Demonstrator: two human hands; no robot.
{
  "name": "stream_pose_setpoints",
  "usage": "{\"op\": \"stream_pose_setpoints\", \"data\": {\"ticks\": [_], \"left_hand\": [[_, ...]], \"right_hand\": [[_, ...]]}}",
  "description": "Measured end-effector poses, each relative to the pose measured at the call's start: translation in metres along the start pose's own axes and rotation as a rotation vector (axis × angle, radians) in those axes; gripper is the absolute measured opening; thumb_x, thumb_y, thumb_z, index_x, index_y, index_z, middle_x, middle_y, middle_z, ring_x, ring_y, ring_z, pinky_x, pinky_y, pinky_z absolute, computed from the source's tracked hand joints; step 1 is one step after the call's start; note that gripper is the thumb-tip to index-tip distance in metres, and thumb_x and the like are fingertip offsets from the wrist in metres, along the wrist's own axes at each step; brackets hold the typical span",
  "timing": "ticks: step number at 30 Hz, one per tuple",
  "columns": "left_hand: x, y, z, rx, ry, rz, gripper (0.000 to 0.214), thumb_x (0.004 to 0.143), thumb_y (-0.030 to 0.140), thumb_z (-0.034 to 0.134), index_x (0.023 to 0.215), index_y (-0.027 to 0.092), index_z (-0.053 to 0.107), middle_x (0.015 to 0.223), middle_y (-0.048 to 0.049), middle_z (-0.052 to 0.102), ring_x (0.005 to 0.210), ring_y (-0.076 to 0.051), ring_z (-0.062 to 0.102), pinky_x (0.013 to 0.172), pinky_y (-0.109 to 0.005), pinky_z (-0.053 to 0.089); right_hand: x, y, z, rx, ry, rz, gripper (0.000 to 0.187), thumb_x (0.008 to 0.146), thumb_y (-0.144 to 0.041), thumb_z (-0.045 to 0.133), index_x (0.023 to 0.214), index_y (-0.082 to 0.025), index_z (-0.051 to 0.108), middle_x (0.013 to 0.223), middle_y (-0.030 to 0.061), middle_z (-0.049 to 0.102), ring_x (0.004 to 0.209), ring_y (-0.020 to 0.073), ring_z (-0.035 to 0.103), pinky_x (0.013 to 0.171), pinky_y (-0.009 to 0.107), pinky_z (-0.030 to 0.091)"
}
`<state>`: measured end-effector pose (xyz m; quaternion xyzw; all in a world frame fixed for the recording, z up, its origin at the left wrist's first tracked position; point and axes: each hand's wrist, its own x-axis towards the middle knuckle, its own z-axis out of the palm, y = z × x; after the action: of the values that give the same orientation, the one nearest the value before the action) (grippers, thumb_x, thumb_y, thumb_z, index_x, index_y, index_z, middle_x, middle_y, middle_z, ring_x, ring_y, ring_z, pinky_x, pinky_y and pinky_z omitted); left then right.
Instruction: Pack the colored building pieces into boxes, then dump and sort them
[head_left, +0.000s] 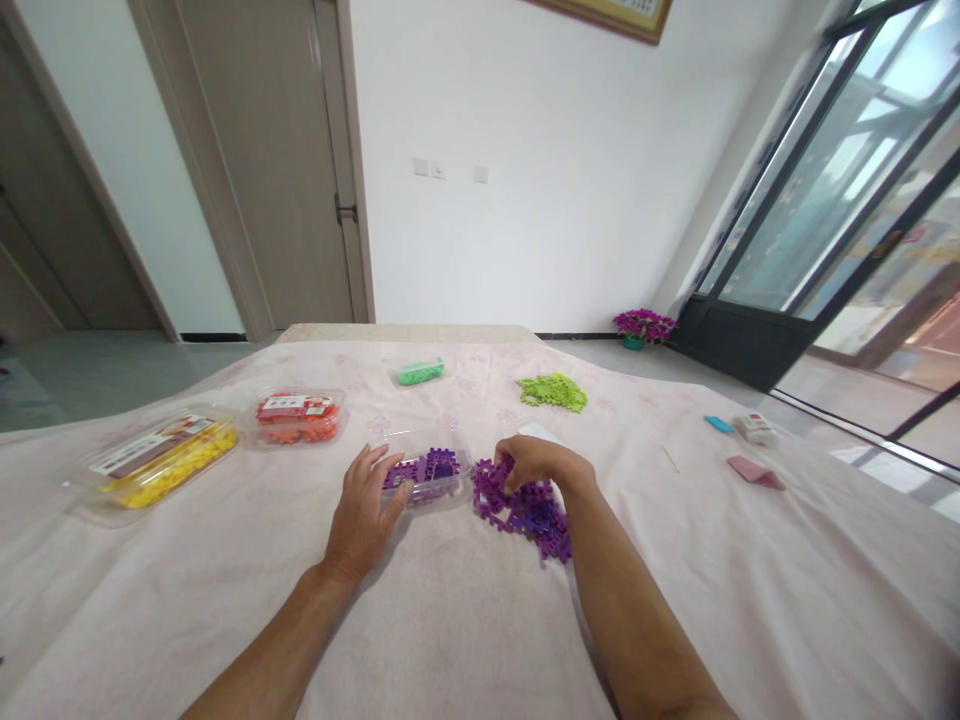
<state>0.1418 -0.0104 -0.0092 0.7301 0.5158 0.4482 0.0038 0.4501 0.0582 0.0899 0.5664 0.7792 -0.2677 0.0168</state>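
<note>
A clear plastic box [426, 462] with a few purple interlocking pieces inside lies on the pink cloth. My left hand [367, 510] rests against its near left side, fingers stretched along the box wall. A pile of purple pieces [525, 510] lies just right of the box. My right hand [534, 464] is curled over the pile's left end, fingers closed on some purple pieces.
A clear box of yellow pieces [154, 462] and one of orange-red pieces [298, 417] sit at the left. A small box of green pieces [420, 372] and a loose lime-green pile [553, 392] lie farther back. Small items [754, 430] lie at the right, on the pink cloth [465, 620].
</note>
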Motion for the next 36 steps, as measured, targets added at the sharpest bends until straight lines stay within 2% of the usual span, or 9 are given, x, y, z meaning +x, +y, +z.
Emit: {"op": "stream_pose_setpoints", "data": {"ticks": [6,10,12,18,20,23,29,33,36], "left_hand": [[0.0,0.001,0.0,0.003,0.005,0.003,0.035,0.099,0.04,0.052,0.129,0.024,0.059,0.14,-0.0128,0.055,0.144,-0.032,0.04,0.119,-0.061,0.036],[0.0,-0.001,0.001,0.013,0.0,0.014,0.035,0.099,0.038,0.054,0.13,0.024,0.058,0.142,-0.0126,0.055,0.144,-0.032,0.04,0.119,-0.06,0.036],[-0.001,-0.002,0.001,0.014,0.0,0.016,0.036,0.099,0.038,0.054,0.132,0.025,0.057,0.142,-0.0123,0.054,0.144,-0.032,0.04,0.119,-0.06,0.036],[-0.001,-0.001,0.001,0.014,0.009,0.028,0.046,0.1,0.036,0.053,0.144,0.025,0.044,0.143,-0.0129,0.053,0.145,-0.031,0.039,0.119,-0.06,0.035],[-0.001,0.0,0.001,0.022,0.008,0.027,0.053,0.1,0.036,0.052,0.15,0.025,0.037,0.147,-0.0137,0.051,0.146,-0.032,0.038,0.119,-0.06,0.036],[-0.001,0.001,0.001,0.048,0.002,0.034,0.056,0.1,0.036,0.051,0.153,0.027,0.034,0.15,-0.0133,0.049,0.147,-0.033,0.037,0.118,-0.06,0.036],[-0.001,0.003,0.0,0.114,0.014,0.031,0.048,0.099,0.038,0.053,0.145,0.028,0.046,0.145,-0.0121,0.055,0.145,-0.034,0.04,0.117,-0.06,0.036],[-0.001,0.002,-0.001,0.101,0.008,0.03,0.044,0.099,0.041,0.052,0.141,0.026,0.052,0.144,-0.0131,0.055,0.144,-0.034,0.041,0.117,-0.06,0.037],[-0.001,0.001,-0.001,0.083,0.008,0.056,0.043,0.099,0.043,0.051,0.137,0.024,0.056,0.142,-0.0137,0.056,0.145,-0.034,0.039,0.118,-0.06,0.036]], "right_hand": [[-0.001,-0.002,-0.009,0.294,0.34,-0.117,0.021,0.069,-0.023,0.074,0.089,-0.017,0.07,0.079,-0.0002,0.07,0.073,0.0151,0.062,0.065,0.023,0.042],[0.002,-0.018,-0.007,0.497,0.573,-0.152,0.017,0.078,-0.028,0.066,0.09,-0.016,0.066,0.077,0.0017,0.068,0.071,0.0146,0.061,0.065,0.024,0.045],[0.004,-0.032,-0.003,0.591,0.606,-0.156,0.019,0.083,-0.03,0.062,0.096,-0.016,0.064,0.078,0.0015,0.067,0.068,0.0142,0.06,0.061,0.024,0.047],[0.014,-0.076,0.022,0.704,0.406,-0.207,0.022,0.089,-0.026,0.056,0.107,-0.016,0.064,0.084,0.0027,0.069,0.066,0.0132,0.061,0.058,0.023,0.052],[0.015,-0.087,0.03,0.606,0.361,-0.212,0.029,0.091,-0.024,0.057,0.118,-0.016,0.064,0.096,0.0058,0.073,0.075,0.0154,0.067,0.068,0.026,0.055],[0.013,-0.091,0.032,0.392,0.437,-0.208,0.042,0.09,-0.021,0.061,0.132,-0.018,0.061,0.12,0.0108,0.073,0.101,0.0203,0.07,0.092,0.032,0.054],[0.002,-0.055,-0.003,0.422,0.577,-0.204,0.048,0.09,-0.022,0.065,0.138,-0.02,0.058,0.125,0.011,0.072,0.111,0.0209,0.069,0.101,0.037,0.051],[-0.016,-0.021,-0.027,0.303,0.328,-0.285,0.082,0.074,-0.03,0.084,0.148,-0.025,0.051,0.15,0.0116,0.055,0.136,0.0271,0.053,0.113,0.042,0.042],[-0.045,0.001,-0.023,0.176,0.161,-0.301,0.104,0.064,-0.042,0.091,0.155,-0.027,0.043,0.162,0.0107,0.041,0.148,0.0309,0.039,0.123,0.048,0.029]]}}
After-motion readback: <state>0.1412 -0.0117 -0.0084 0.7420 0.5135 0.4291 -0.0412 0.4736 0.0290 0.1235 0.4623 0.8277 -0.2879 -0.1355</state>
